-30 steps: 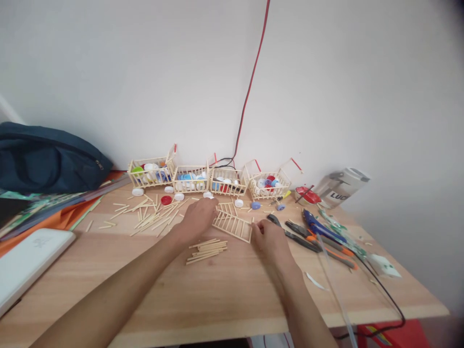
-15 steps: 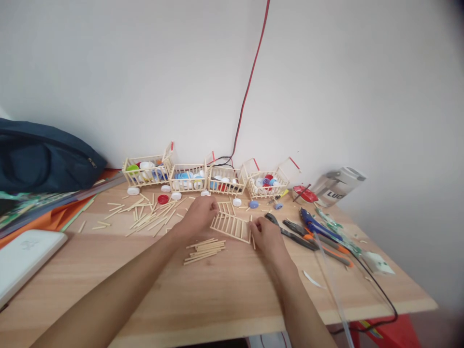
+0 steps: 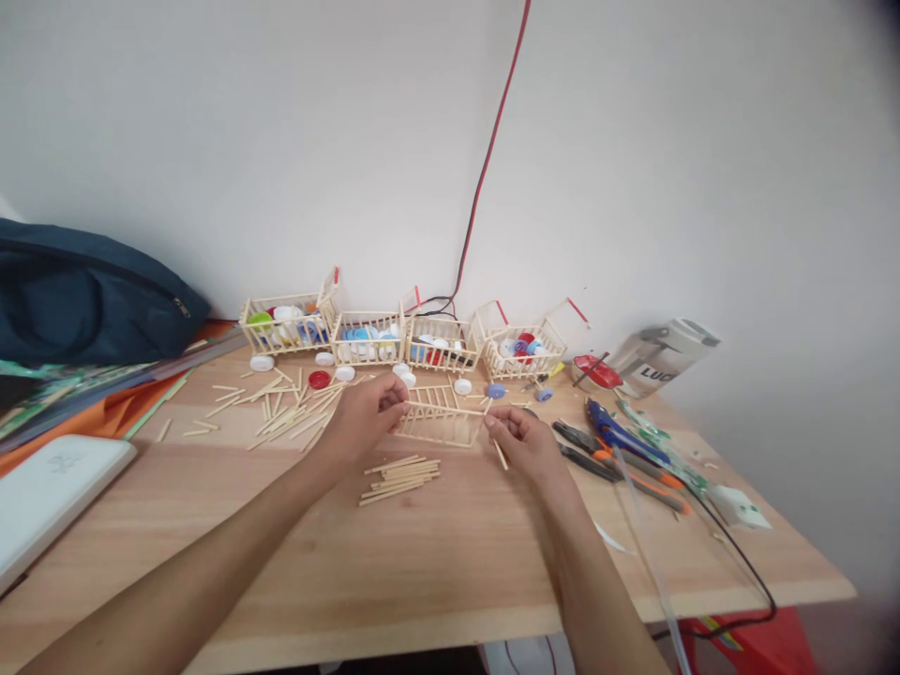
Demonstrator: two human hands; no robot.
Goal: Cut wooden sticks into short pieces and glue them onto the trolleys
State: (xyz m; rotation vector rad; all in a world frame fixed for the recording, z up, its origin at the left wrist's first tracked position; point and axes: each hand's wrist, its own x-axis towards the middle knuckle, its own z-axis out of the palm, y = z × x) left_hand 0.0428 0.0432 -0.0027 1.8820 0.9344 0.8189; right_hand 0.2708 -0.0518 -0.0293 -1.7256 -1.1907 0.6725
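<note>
Between my hands a ladder-like panel of thin wooden sticks [image 3: 442, 437] is tilted up from the table. My left hand [image 3: 369, 412] is closed, its thumb and fingers pinching the panel's left end. My right hand [image 3: 521, 437] is closed at the right end, with a loose wooden stick [image 3: 501, 456] poking down from its fingertips. Whether those fingers also grip the panel's corner I cannot tell. Just behind lies a second stick panel [image 3: 437, 395]. A small pile of cut sticks [image 3: 400, 480] rests nearer to me.
Several miniature stick carts [image 3: 517, 354] holding bottle caps line the wall. Loose sticks [image 3: 281, 412] and a red cap [image 3: 319, 379] lie left. Pliers [image 3: 591, 461], a blue glue gun [image 3: 622, 433] and a carton [image 3: 667, 356] are right. A white box [image 3: 60, 497] and blue bag [image 3: 91, 295] stand left.
The panel, flat on the table before, has tilted up in my hands. My left hand has moved left and slightly nearer; my right hand has turned its stick at the panel's right end.
</note>
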